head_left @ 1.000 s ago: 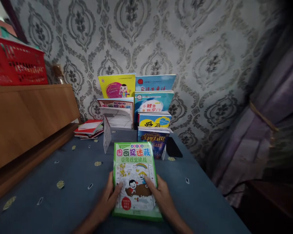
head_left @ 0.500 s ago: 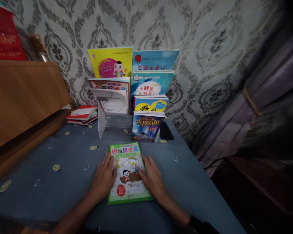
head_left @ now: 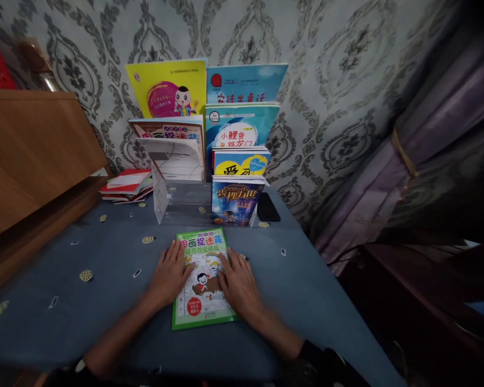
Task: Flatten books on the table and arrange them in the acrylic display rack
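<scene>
A green-edged picture book (head_left: 207, 301) lies flat on the table, its cover showing two cartoon children and a red circle. Along its left edge rests my left hand (head_left: 171, 275), fingers stretched out and thumb over the cover. My right hand (head_left: 240, 284) lies on the right edge, fingers also stretched out, with its thumb and fingertips on the cover. Both hands touch the book without wrapping round it. Behind it stands a clear rack (head_left: 185, 214) with several upright books, among them a dark blue book (head_left: 234, 204) at the front right.
A stack of red and white booklets (head_left: 127, 185) sits left of the rack. A dark flat phone-like object (head_left: 268, 207) lies to its right. The wooden cabinet (head_left: 32, 156) bounds the left side; a tied curtain (head_left: 371, 199) hangs at the right. Blue patterned cloth (head_left: 105, 301) covers the table.
The view has shifted, so the scene sits further left and up. My right hand has moved slightly inward over the cover. My left hand stays at the book's left edge.
</scene>
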Demonstrator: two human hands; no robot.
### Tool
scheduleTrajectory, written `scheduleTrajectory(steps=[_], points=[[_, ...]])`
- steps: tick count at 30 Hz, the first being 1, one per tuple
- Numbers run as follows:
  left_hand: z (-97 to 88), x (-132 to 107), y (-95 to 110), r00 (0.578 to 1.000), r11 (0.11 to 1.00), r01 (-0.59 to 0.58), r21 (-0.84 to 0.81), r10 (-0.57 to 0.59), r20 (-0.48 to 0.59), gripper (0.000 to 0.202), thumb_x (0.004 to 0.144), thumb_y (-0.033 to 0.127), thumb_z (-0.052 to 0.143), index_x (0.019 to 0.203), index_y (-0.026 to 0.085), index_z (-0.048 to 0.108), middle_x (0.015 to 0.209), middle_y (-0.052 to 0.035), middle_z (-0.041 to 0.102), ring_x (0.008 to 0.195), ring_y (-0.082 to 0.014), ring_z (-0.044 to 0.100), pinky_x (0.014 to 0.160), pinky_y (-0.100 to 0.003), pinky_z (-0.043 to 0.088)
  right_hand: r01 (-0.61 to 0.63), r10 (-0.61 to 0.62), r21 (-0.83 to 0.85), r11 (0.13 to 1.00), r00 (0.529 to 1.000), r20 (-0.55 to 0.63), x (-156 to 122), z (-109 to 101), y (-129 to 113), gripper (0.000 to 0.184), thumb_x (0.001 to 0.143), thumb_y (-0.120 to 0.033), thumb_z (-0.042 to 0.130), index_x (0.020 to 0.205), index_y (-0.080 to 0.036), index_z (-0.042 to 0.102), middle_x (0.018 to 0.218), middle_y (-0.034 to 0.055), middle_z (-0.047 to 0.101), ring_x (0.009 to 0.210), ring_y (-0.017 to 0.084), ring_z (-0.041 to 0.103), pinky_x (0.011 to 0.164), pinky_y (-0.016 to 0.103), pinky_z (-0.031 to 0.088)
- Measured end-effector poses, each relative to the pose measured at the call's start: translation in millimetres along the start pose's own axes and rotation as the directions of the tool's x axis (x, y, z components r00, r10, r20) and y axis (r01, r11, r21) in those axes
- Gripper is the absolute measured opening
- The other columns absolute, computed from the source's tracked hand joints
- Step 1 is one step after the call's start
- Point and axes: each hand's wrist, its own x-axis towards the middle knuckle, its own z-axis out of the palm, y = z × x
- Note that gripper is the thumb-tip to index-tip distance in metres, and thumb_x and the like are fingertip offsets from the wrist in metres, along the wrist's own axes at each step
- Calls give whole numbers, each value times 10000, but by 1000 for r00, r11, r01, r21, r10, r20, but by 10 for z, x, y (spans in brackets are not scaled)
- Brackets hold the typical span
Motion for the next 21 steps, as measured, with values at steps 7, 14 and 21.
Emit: scheduleTrajectory(steps=[7, 14, 21], points=[[31, 207, -35, 1000, 1000, 3, 27, -3, -26, 617, 1003, 469, 341, 1462, 62, 411, 1554, -213, 368, 1470, -324, 297, 1157, -512, 305, -9, 7, 37, 999, 999, 36, -2, -57, -19, 421, 932, -176, 493, 1346, -144, 559, 1441, 190, 520, 1313, 336, 487, 1072, 527, 412], [42, 212, -31, 994, 999, -29, 23, 31, -107, 560, 1014, 402, 295, 1431, 63, 453, 1533, -213, 403, 1451, -326, 339, 1145, -530, 322, 114, -120, 93, 989, 990, 70, 157, -177, -65, 405, 938, -202, 493, 1324, -117, 579, 1441, 227, 515, 1392, 352, 414, 1120, 585, 345], [68, 206, -71, 985, 995, -67, 76, 78, -152, 531, 1009, 339, 258, 1404, 67, 486, 1492, -204, 469, 1425, -309, 392, 1129, -510, 351, 358, -386, 169, 918, 905, 178, 682, 12, -308, 447, 969, -195, 462, 1390, -50, 509, 1471, 201, 499, 1415, 271, 411, 1181, 444, 325]])
